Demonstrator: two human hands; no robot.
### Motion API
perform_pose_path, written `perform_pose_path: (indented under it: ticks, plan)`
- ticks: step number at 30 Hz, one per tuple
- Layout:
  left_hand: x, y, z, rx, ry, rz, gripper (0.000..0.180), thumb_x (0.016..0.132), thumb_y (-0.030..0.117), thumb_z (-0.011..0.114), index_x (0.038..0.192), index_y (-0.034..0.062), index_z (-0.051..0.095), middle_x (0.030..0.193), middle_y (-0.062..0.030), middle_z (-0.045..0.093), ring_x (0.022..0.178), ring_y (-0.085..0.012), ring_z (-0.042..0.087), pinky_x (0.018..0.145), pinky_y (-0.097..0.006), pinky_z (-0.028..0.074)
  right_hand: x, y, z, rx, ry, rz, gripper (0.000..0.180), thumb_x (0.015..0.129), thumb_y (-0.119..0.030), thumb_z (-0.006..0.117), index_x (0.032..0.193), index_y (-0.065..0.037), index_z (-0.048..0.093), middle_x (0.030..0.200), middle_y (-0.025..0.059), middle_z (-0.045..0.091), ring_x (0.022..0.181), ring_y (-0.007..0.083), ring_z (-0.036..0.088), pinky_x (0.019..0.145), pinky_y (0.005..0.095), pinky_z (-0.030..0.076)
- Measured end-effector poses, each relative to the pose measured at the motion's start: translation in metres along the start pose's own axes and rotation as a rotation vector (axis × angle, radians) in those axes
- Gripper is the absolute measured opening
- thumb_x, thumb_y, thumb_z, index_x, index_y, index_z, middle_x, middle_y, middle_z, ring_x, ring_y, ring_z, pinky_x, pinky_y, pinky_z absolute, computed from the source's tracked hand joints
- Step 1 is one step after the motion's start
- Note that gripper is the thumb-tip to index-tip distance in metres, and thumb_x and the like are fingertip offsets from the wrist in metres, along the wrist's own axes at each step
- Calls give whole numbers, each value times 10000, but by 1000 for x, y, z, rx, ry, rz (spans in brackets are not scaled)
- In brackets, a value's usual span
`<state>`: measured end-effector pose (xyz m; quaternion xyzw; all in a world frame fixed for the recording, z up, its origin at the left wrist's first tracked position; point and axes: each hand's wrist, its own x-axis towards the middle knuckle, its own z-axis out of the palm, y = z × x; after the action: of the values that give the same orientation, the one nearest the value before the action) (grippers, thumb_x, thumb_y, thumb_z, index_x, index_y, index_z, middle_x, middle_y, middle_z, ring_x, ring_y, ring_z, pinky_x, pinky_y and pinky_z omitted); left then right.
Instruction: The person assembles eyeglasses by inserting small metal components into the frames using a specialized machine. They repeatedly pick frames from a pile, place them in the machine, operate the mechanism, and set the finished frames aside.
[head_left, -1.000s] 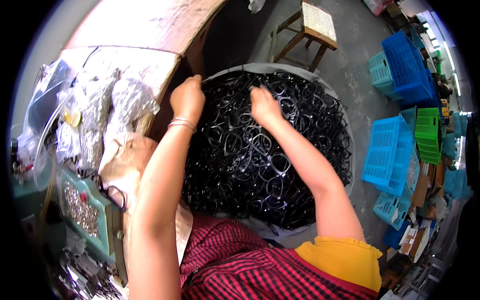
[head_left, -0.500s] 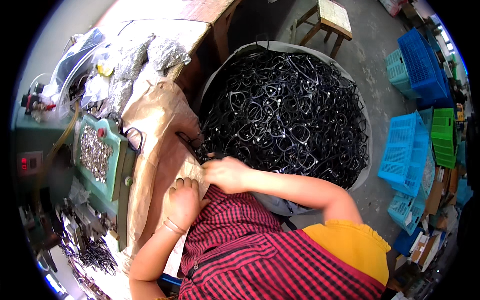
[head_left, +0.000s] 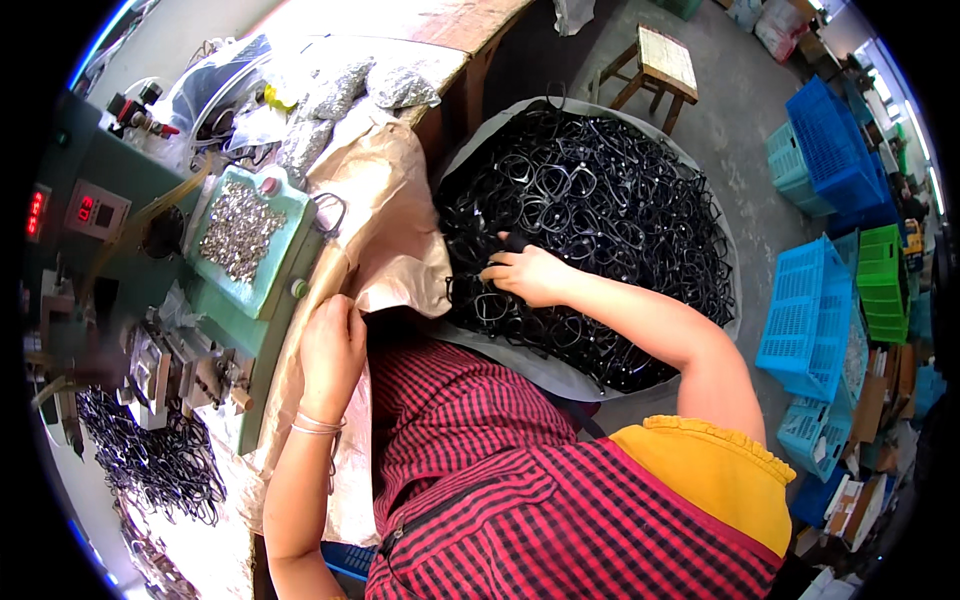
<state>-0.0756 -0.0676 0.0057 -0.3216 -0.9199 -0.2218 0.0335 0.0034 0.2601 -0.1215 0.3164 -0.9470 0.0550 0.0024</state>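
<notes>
A wide pale sack (head_left: 590, 385) holds a tangled heap of thin black loops (head_left: 610, 220) with small shiny metal bits. My right hand (head_left: 535, 275) reaches over the left part of this heap, fingers bent and closed on some loops; something black covers one fingertip. How many loops it grips cannot be made out. At the bench edge my left hand (head_left: 333, 350) is closed, its fingers pinching the crumpled brown paper (head_left: 375, 200). This paper drapes from the bench toward my lap and the sack's rim.
Left stands a green machine (head_left: 215, 305) with a tray of small metal pieces (head_left: 240, 230). More black loops (head_left: 160, 455) lie below it. Silvery bags (head_left: 335, 90) sit on the bench. A wooden stool (head_left: 665, 60) stands behind the sack; blue crates (head_left: 805, 310) and a green crate (head_left: 882, 280) line the right.
My right hand has moved from the paper by my lap, up and right, onto the black loops. My left hand has shifted up and left along the paper. The view has turned somewhat.
</notes>
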Motion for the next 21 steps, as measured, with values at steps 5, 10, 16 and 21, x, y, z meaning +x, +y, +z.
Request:
perform_pose_path:
  ticks: [5, 10, 16, 21]
  plan:
    - [-2, 39, -31, -209, 110, -70, 97, 893, 80, 590, 919, -13, 607, 812, -193, 623, 743, -348, 610, 685, -411, 480, -23, -40, -21, 309, 38, 393, 228, 789, -93, 606, 1002, -71, 683, 1227, 40, 623, 1103, 243, 605, 970, 415, 477]
    - [-4, 58, -60, -294, 161, -30, 102, 907, 86, 599, 931, -12, 615, 759, -139, 602, 601, -210, 550, 593, -311, 455, -38, -49, -23, 493, 239, 554, 425, 823, -212, 671, 1218, -68, 610, 1099, 187, 680, 984, 353, 666, 883, 437, 532]
    - [-61, 76, -86, -323, -39, 134, 80, 882, 48, 622, 952, 9, 611, 819, -131, 601, 752, -233, 608, 689, -316, 484, -84, -17, 4, 1271, 729, 615, 336, 911, -127, 606, 1214, 18, 620, 1083, 105, 698, 949, 255, 682, 867, 395, 548]
    - [-163, 39, -73, -297, -650, 98, 447, 903, 399, 631, 1167, 38, 620, 1040, -158, 655, 984, -327, 615, 885, -405, 482, -85, 9, -110, 1523, 734, 955, 190, 907, -113, 596, 961, 53, 670, 964, 135, 707, 839, 209, 696, 724, 292, 516]
